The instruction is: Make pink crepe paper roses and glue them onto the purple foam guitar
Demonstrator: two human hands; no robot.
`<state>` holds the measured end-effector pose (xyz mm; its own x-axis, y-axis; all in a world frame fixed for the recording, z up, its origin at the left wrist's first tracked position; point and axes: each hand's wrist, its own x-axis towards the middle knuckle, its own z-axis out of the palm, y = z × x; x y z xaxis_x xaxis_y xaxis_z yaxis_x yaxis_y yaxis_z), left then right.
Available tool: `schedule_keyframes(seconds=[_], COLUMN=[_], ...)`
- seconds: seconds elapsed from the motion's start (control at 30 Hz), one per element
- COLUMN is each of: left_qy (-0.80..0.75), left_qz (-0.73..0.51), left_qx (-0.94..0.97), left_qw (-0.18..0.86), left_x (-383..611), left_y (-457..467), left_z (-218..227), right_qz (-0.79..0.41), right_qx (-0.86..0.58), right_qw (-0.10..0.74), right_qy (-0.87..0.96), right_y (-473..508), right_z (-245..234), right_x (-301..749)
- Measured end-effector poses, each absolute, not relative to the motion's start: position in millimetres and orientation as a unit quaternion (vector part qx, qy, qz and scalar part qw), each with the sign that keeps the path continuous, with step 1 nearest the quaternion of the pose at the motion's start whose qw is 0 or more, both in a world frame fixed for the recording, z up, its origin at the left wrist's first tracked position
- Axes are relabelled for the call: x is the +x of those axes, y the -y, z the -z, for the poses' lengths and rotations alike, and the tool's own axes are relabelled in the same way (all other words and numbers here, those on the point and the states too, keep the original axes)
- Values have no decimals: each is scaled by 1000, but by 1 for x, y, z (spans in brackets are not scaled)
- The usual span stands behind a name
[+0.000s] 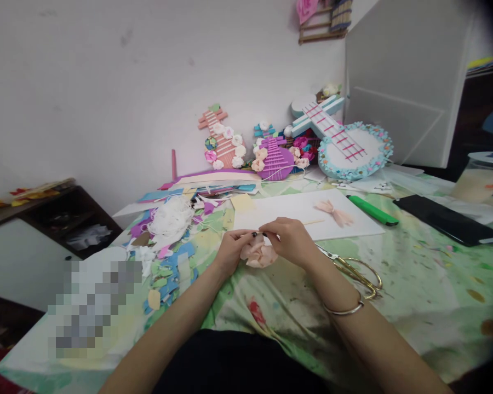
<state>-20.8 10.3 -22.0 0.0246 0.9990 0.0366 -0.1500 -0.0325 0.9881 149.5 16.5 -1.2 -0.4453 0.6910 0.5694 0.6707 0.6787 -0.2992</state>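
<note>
Both my hands meet over the near middle of the table on a small pale pink paper flower (258,255). My left hand (230,251) pinches its left side with curled fingers. My right hand (290,241), a metal bangle on its wrist, closes over the flower's top and right side. The flower rests just above the green painted tablecloth (414,273). Gold-handled scissors (359,273) lie right beside my right wrist. A white sheet (296,210) behind my hands carries a pink paper bow (336,213) on a thin stick.
Scraps of coloured paper (168,268) and a tangle of white string (170,219) lie to the left. Decorated guitar-shaped crafts (271,156) lean on the wall. A green marker (372,210), black phone (447,219) and plastic jar (482,175) sit at the right.
</note>
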Motion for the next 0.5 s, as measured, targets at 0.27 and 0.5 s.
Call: schedule_keyframes(seconds=[0.27,0.5], left_qy=[-442,-398], left_qz=[-518,-554], left_qx=[537,499], left_qw=[497,534], left_x=[-20,-22], left_y=[-5,-7], left_z=[18,19], right_qz=[-22,-20], right_qx=[-389,-380], right_qw=[362,359], right_qy=[847,852], right_y=[-19,-19], right_z=[2,3], right_x=[150,151])
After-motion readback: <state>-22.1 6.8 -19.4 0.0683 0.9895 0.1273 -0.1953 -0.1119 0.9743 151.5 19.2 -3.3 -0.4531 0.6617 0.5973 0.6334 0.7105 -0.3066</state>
